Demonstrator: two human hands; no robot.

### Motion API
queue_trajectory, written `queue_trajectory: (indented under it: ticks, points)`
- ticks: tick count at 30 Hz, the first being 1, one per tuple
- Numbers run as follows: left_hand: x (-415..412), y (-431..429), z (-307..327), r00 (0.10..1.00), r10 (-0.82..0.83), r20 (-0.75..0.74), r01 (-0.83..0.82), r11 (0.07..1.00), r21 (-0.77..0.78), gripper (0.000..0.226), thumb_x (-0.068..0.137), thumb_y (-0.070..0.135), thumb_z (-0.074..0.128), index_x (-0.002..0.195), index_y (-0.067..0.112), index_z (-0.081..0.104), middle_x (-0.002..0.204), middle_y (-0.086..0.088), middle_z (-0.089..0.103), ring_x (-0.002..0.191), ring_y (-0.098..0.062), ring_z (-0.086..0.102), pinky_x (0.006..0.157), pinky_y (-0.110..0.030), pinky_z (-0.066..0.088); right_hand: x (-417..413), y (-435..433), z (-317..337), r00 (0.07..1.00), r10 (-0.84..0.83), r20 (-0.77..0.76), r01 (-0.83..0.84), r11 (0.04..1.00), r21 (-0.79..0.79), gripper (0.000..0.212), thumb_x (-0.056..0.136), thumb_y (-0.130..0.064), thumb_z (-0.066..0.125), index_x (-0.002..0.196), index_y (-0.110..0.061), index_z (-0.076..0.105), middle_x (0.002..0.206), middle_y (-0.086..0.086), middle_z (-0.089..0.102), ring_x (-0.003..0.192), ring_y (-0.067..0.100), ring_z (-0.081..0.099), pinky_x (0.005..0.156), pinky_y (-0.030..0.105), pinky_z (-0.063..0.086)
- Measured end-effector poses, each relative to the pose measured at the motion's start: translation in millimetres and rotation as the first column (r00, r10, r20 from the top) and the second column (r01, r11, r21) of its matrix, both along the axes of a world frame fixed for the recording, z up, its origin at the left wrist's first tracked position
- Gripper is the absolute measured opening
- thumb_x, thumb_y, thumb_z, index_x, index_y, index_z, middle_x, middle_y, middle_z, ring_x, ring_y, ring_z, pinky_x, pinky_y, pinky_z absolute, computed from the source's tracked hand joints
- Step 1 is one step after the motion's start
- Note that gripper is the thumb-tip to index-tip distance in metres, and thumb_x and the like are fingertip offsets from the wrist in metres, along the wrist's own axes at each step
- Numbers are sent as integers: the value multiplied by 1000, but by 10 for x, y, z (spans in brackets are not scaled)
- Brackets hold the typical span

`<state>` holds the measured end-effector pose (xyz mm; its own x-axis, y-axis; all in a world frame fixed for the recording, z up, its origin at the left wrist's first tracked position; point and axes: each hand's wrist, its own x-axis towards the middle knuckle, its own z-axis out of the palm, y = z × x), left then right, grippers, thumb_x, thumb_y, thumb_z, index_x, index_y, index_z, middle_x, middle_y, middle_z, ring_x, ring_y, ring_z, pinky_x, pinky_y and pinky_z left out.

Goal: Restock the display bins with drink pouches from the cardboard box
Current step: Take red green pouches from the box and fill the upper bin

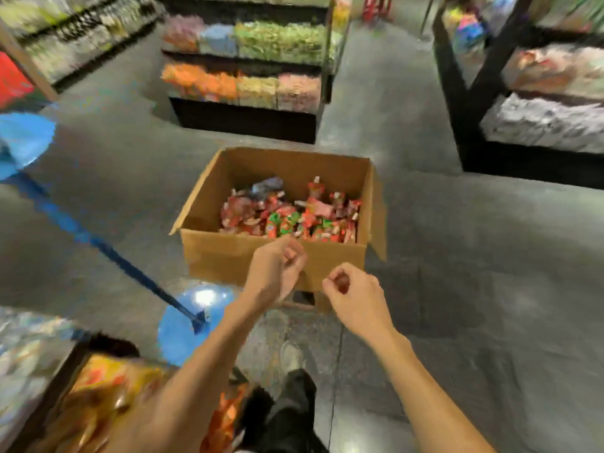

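While both of my hands hang just in front of the cardboard box (222,256), neither one holds anything that I can make out. My left hand (277,273) is up against the box's near wall, its fingers curled in toward the palm, knuckles near the rim. My right hand (354,295) sits a little nearer and to the right, below the rim, also clenched loosely with thumb and fingertips drawn together. The picture is blurred, so I cannot be sure of anything tiny between those fingertips.

Just beyond my hands, the drink pouches (287,217) lie inside the box, apart from both palms. They fill the bottom in a loose heap, mostly red with patches of green and white, several standing with pale spouts pointing up; one bluish-grey pouch lies at the far left of the pile. The box is plain brown, open at the top, its left flap splayed outward and its right flap folded down along the side. It rests on the grey floor (457,256).

Far beyond it stands a tiered display (242,83) of orange, yellow, pink and green packets. Near left, a bin (98,393) holds orange and yellow packets.
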<state>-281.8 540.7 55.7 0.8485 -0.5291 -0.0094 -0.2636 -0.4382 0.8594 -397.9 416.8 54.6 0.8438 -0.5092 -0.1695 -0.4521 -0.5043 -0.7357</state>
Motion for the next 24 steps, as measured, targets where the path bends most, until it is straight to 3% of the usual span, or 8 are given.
queue_trajectory:
  ticks: [4,8,13,15,18,21,23,24]
  points:
    - [828,-726,-582,998,-23,-54,35,972,233,2,92,22,67,91,22,66,78,7,64,70,-10,57,61,-23,40,804,-698,-409,993,-27,-114,33,998,47,18,98,-29,57,110,-16,61,100,-4,62,87,12,55,72,26,39]
    - [1363,-1257,-981,974,1,-226,83,927,365,4,94,20,64,97,20,63,94,1,67,86,-17,61,71,-27,44,1480,-1253,-693,967,28,-254,-11,998,65,21,100,-27,54,114,-13,57,107,1,60,95,17,51,81,34,46]
    - [1773,-1711,-1278,889,102,-447,104,905,413,15,94,22,63,106,13,63,93,-7,68,72,-17,58,59,-24,44,1967,-1868,-1043,929,57,-366,-15,993,118,24,98,-22,56,118,-10,56,116,6,59,101,20,50,82,32,41]
    - [1963,-1883,-1454,838,202,-507,39,904,426,10,93,20,63,101,14,62,78,-3,66,58,-11,53,47,-19,41,2233,-2093,-1267,901,113,-419,-72,991,114,27,97,-21,54,121,-10,54,120,9,57,110,26,53,90,38,45]
    - [2200,-2103,-1768,728,393,-561,-115,878,465,14,94,18,64,105,10,61,82,-4,66,53,-9,54,40,-16,40,2737,-2386,-1650,831,268,-488,-273,960,63,41,97,-23,53,136,-12,46,139,9,49,129,30,46,105,41,41]
    - [2307,-2213,-2088,515,611,-601,-317,788,528,18,93,18,68,103,8,56,82,-6,61,53,-8,56,37,-14,40,3274,-2600,-1972,724,397,-565,-460,887,34,59,95,-20,58,147,-9,33,153,17,30,143,36,28,116,45,28]
    - [2323,-2246,-2257,376,708,-597,-375,706,601,21,91,24,70,99,7,61,84,-9,63,63,-9,67,51,-13,48,3594,-2676,-2128,660,426,-618,-577,815,-55,60,94,-19,59,147,-11,32,153,17,28,144,36,23,116,48,26]
    - [2318,-2251,-2341,324,735,-596,-377,678,631,28,90,27,70,107,5,63,97,-14,67,84,-16,71,69,-20,53,3729,-2692,-2208,632,427,-647,-621,778,-92,59,94,-20,58,147,-12,33,153,16,28,144,35,21,114,52,27]
